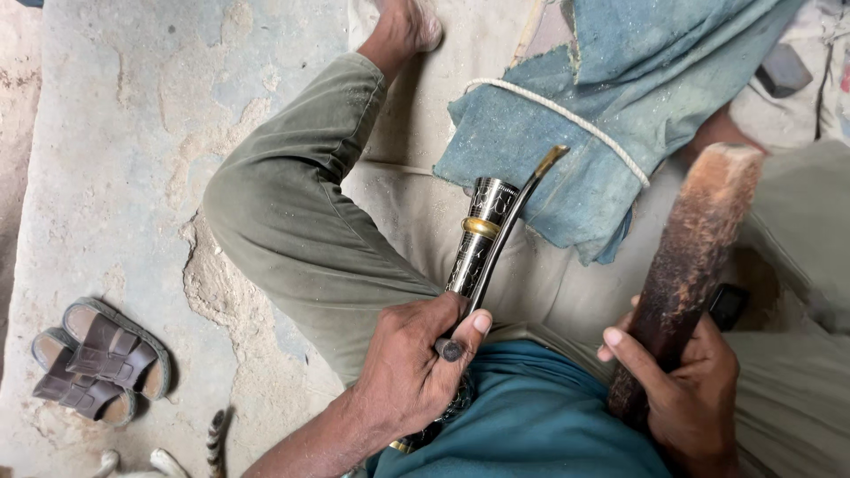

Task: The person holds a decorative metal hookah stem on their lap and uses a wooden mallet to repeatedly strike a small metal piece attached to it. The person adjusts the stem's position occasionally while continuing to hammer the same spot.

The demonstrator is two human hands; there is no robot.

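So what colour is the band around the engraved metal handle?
Gold, on the silver engraved handle; clearest in the head view.

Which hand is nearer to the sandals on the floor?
Left. The left hand, wrapped around the engraved metal handle, lies just right of the sandals in the picture. The right hand, holding the wooden block, sits far across, beyond the lap.

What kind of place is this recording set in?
Probably a small floor-level craft workshop. The person sits on a worn, dusty concrete floor, left hand gripping an ornate engraved metal handle, right hand holding a wooden block. Sandals lie nearby.
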